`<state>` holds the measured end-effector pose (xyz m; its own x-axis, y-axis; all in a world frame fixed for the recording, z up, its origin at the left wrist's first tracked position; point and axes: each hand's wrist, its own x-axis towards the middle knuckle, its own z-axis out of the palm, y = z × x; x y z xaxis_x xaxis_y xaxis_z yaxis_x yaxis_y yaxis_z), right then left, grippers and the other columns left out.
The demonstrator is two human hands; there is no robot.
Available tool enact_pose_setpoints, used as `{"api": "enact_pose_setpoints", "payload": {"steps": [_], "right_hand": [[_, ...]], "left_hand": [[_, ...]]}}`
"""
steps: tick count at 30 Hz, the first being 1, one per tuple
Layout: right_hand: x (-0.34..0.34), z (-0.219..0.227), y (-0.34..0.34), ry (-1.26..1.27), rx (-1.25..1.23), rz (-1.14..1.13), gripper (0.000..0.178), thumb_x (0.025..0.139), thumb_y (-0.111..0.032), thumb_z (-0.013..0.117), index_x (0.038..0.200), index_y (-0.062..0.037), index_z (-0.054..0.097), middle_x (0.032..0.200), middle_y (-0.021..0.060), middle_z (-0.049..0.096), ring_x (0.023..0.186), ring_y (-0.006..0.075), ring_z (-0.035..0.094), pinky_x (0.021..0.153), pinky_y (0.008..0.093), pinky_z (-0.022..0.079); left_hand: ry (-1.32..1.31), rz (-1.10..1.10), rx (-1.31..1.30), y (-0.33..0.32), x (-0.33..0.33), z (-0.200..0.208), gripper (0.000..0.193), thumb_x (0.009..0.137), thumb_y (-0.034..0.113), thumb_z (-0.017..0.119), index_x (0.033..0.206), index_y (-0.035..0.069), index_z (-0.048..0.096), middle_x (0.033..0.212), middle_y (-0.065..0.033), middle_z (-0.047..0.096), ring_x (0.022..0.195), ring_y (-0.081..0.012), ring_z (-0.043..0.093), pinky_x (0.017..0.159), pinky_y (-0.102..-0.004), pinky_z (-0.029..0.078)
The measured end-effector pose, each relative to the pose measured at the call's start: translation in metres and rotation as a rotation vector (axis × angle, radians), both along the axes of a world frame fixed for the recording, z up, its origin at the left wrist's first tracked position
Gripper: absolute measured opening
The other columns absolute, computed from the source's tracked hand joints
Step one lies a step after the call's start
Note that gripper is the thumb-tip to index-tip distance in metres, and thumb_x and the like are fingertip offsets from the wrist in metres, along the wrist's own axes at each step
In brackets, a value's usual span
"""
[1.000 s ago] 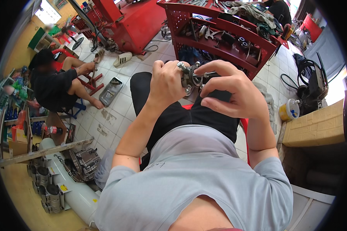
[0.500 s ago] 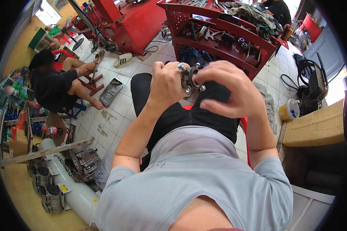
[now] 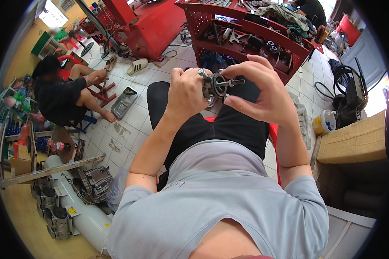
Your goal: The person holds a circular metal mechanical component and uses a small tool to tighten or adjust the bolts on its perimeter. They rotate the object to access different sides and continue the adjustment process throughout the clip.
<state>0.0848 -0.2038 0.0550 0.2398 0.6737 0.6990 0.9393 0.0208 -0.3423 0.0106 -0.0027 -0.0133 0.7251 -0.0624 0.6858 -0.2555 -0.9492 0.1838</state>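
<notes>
Above my lap, my left hand (image 3: 188, 91) is closed around a round dark metal part (image 3: 212, 87) with several shiny bolts sticking out of its rim. A thin metal rod (image 3: 235, 82) projects from its middle toward my right palm. The thumb and a fingertip of my right hand (image 3: 261, 88) meet the part's right side, at an upper and a lower bolt. The other right fingers are raised and bent, away from the metal. The part's left side is hidden in my left hand.
Ahead stands a red tool cart (image 3: 246, 28) with tools and rags. At the left a person (image 3: 60, 90) sits on a low stool near a metal tray (image 3: 124, 103) with parts. On the right are a white-and-yellow bucket (image 3: 324, 123) and a yellow padded block (image 3: 354, 138).
My right fingers have spread wider and swung so thumb and fingertip sit at the bolts. The rod, previously covered, now shows. My left hand stays nearly in place.
</notes>
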Motion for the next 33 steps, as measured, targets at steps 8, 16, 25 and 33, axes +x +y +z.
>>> {"api": "enact_pose_setpoints", "payload": {"steps": [8, 16, 25, 33], "right_hand": [[-0.002, 0.003, -0.004, 0.038, 0.007, 0.021, 0.036, 0.074, -0.026, 0.079, 0.103, -0.008, 0.069, 0.085, 0.0036, 0.07, 0.084, 0.0213, 0.067, 0.101, 0.0432, 0.039], [-0.003, 0.007, -0.004, 0.039, 0.052, 0.037, 0.037, 0.072, -0.026, 0.08, 0.102, -0.0085, 0.069, 0.086, 0.0035, 0.069, 0.081, 0.021, 0.066, 0.09, 0.0369, 0.041], [-0.002, 0.005, -0.004, 0.005, 0.012, 0.022, 0.04, 0.072, -0.026, 0.08, 0.105, -0.0063, 0.068, 0.089, 0.0062, 0.07, 0.082, 0.0238, 0.066, 0.096, 0.0401, 0.04], [-0.003, 0.011, -0.01, 0.081, -0.003, 0.152, 0.04, 0.072, -0.026, 0.08, 0.105, -0.0067, 0.068, 0.091, 0.0055, 0.07, 0.087, 0.0231, 0.066, 0.098, 0.0398, 0.039]], "left_hand": [[-0.011, -0.001, -0.007, 0.002, 0.001, -0.003, 0.03, 0.065, 0.021, 0.079, 0.091, 0.012, 0.066, 0.085, 0.0015, 0.068, 0.08, -0.0209, 0.062, 0.075, -0.0372, 0.034], [-0.047, -0.021, 0.024, 0.0, 0.001, 0.0, 0.03, 0.071, 0.026, 0.077, 0.093, 0.01, 0.064, 0.076, -0.0021, 0.062, 0.075, -0.0215, 0.061, 0.074, -0.0371, 0.032], [0.024, 0.014, 0.001, 0.001, -0.001, -0.001, 0.036, 0.061, 0.018, 0.079, 0.094, 0.011, 0.066, 0.09, -0.0007, 0.069, 0.084, -0.0219, 0.062, 0.077, -0.0372, 0.035], [0.014, 0.013, 0.011, 0.002, 0.0, -0.001, 0.037, 0.061, 0.02, 0.08, 0.094, 0.011, 0.066, 0.088, -0.0002, 0.069, 0.084, -0.0213, 0.062, 0.077, -0.0378, 0.034]]}}
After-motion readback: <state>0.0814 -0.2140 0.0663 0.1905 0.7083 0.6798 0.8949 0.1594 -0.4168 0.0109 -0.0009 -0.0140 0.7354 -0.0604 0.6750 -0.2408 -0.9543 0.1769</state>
